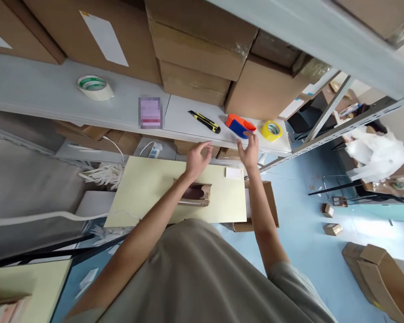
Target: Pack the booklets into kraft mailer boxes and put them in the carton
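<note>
My right hand (249, 151) reaches to the shelf edge, thumb and fingers apart. Its fingertips overlap the near end of an orange and blue plastic tool (239, 126), seemingly a tape dispenser; whether they touch it I cannot tell. Over the pale yellow table hovers my left hand (198, 160), fingers loosely curled with a gap to the thumb and nothing between them. Below it stands an open small cardboard box (204, 196), partly hidden by my left forearm. A yellow-black utility knife (205, 122) and a yellow tape roll (271, 130) lie on the shelf beside the tool.
Large cardboard boxes (195, 54) line the back of the grey shelf (121, 96). A white tape roll (94, 87) sits farther left. On the yellow table (144, 179) lies a white card (233, 173). An open carton (268, 202) stands right of the table; metal shelf posts rise beyond.
</note>
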The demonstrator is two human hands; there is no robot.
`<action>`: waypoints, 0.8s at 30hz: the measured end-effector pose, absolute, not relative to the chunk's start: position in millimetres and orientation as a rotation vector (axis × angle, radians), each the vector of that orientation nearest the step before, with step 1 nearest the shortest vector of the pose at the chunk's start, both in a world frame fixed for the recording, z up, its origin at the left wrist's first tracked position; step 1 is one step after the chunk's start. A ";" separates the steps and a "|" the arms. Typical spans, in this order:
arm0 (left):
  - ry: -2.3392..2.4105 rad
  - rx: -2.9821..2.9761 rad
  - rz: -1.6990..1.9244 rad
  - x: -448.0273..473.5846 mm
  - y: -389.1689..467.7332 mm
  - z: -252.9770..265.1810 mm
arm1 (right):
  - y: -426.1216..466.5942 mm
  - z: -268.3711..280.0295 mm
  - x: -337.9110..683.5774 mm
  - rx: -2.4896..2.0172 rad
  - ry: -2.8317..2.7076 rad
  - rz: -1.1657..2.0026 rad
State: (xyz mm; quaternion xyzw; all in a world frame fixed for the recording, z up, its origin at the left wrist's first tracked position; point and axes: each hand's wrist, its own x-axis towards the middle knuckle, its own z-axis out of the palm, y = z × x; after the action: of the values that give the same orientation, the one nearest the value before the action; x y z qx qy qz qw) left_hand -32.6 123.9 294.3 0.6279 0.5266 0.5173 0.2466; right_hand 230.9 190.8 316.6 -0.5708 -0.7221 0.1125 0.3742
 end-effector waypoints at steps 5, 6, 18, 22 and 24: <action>1.279 1.729 1.590 19.3 146.7 356.2 | 264.3 352.6 225.5 -1.766 -1.909 0.242; 1.259 1.721 1.604 24.7 146.2 361.3 | 268.4 354.5 221.5 -1.818 -1.925 0.240; 1.264 1.357 1.487 -23.6 71.1 302.0 | 157.0 340.3 186.7 -1.731 -1.632 0.497; 1.249 1.292 1.410 -43.8 26.3 278.4 | 76.5 310.2 152.9 -1.401 -1.462 1.047; 1.237 1.232 1.406 -51.4 5.6 269.6 | 42.6 300.7 134.8 -1.338 -1.421 1.206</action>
State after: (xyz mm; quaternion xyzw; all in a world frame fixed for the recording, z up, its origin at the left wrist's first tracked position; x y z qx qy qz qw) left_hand -51.4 5.6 269.6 0.4950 0.4967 0.5649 0.4349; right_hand 134.8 42.6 300.7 -0.5315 -0.5645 0.4793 0.4113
